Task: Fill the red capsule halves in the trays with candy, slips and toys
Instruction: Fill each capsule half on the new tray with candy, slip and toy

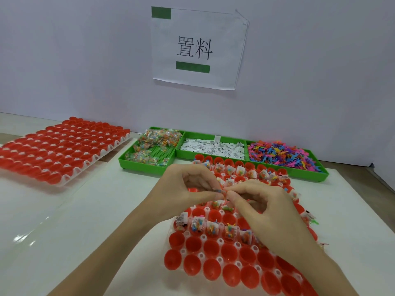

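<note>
Empty red capsule halves (213, 269) nearest; both hands — left hand (188, 186), right hand (263, 205) — pinch candy (221, 191).

Illumination is bright, even and diffuse, from overhead. Shadows are soft and faint beneath the hands (224, 201). Glare streaks show on the glossy table (42, 221) at lower left. Wide-angle distortion bends the table edges near the frame borders. Fingertips and nearby capsule contents appear slightly blurred.

Three bins (147, 167) behind near tray (177, 229), second tray (68, 178) far left, sign (198, 48) on wall, probably taped
</note>
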The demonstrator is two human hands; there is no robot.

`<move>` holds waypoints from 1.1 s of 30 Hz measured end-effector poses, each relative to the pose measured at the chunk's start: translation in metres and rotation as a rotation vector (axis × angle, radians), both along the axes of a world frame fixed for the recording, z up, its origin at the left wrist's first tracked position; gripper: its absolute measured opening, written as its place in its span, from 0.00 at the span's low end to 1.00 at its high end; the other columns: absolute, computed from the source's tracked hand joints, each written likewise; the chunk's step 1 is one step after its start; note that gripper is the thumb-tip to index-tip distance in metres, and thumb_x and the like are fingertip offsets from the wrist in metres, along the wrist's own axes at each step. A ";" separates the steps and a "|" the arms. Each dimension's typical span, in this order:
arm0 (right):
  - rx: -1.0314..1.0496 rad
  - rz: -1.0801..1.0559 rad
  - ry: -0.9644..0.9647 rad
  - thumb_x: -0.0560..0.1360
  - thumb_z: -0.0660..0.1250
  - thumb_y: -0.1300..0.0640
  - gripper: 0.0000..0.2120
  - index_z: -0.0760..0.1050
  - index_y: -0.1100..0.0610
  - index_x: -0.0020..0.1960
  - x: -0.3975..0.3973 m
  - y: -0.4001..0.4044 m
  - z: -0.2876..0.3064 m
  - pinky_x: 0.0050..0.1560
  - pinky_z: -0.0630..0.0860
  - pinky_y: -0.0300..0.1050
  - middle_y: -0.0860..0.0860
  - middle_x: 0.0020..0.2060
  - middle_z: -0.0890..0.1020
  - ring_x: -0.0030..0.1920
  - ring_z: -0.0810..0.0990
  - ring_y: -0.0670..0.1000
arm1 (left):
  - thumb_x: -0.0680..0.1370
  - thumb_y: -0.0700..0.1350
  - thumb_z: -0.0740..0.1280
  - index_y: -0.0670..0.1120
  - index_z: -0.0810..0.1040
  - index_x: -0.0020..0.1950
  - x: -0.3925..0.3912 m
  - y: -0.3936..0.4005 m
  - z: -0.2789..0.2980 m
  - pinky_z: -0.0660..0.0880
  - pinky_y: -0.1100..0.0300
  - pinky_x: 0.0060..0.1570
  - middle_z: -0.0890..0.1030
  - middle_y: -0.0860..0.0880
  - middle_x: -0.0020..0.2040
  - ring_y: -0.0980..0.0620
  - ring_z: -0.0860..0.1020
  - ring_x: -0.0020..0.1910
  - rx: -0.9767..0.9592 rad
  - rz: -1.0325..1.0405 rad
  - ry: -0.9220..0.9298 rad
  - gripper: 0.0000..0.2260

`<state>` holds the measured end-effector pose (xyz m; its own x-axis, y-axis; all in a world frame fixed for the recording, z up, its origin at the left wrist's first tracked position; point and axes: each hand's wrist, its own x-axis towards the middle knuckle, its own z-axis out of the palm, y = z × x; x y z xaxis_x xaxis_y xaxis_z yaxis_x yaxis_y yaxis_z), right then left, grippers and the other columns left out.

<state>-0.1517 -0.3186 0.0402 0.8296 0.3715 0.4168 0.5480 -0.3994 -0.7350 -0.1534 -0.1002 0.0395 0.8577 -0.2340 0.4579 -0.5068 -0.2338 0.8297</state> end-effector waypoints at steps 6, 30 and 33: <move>0.128 0.103 0.134 0.72 0.75 0.48 0.03 0.87 0.44 0.45 -0.014 0.009 0.010 0.43 0.80 0.35 0.44 0.40 0.86 0.43 0.85 0.45 | 0.72 0.39 0.80 0.42 0.85 0.48 -0.014 0.019 0.027 0.84 0.52 0.47 0.87 0.47 0.43 0.46 0.86 0.42 0.150 -0.090 0.067 0.07; -0.243 0.135 0.086 0.73 0.77 0.59 0.08 0.81 0.47 0.46 -0.038 0.063 -0.028 0.48 0.77 0.31 0.36 0.41 0.84 0.46 0.82 0.37 | 0.74 0.43 0.79 0.53 0.87 0.48 -0.064 0.068 -0.026 0.82 0.58 0.45 0.86 0.53 0.44 0.48 0.84 0.40 0.303 0.078 0.196 0.07; -0.291 0.122 0.029 0.72 0.77 0.56 0.08 0.79 0.47 0.44 -0.039 0.066 -0.031 0.46 0.76 0.36 0.39 0.38 0.82 0.46 0.80 0.40 | 0.74 0.41 0.78 0.52 0.87 0.48 -0.064 0.067 -0.030 0.82 0.58 0.43 0.86 0.52 0.44 0.47 0.84 0.39 0.322 0.063 0.151 0.07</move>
